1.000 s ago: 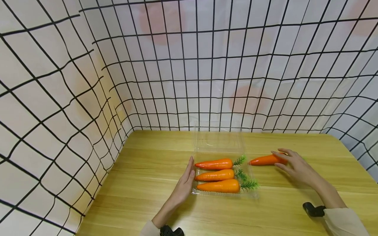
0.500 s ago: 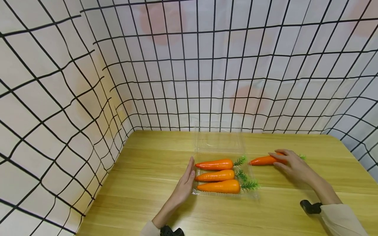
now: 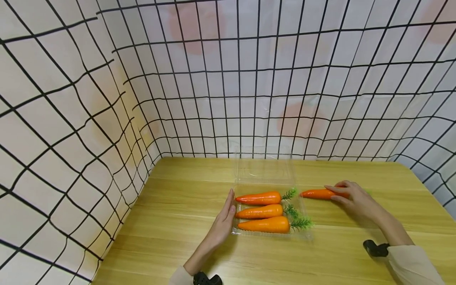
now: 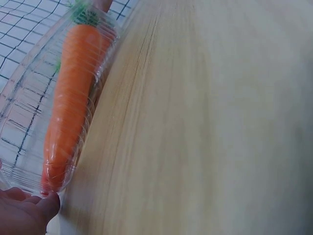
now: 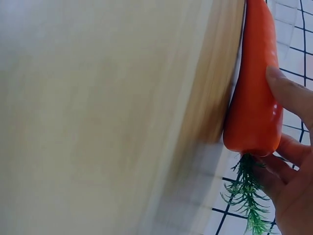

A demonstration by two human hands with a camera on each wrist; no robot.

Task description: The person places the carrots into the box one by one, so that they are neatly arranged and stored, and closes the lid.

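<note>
My right hand (image 3: 358, 200) grips the thick end of an orange-red carrot (image 3: 317, 194), whose tip points left at the box. In the right wrist view the thumb (image 5: 288, 93) lies along the side of this carrot (image 5: 257, 83), and its green top hangs free below. My left hand (image 3: 221, 225) rests with straight fingers along the left side of a clear plastic box (image 3: 301, 206). Inside lie three carrots, a red-orange one (image 3: 258, 198) at the back, a lighter one (image 3: 260, 211) midway and another (image 3: 265, 225) in front, all green tops rightward.
The box's clear lid (image 3: 263, 166) stands folded back behind it. A wooden table (image 3: 171, 221) carries everything. White sheeting with a black grid (image 3: 256, 79) rises at the back and both sides.
My right hand has moved slightly left and closed in on the carrot, whose tip now sits a little higher in the head view. My left hand and the box have stayed put.
</note>
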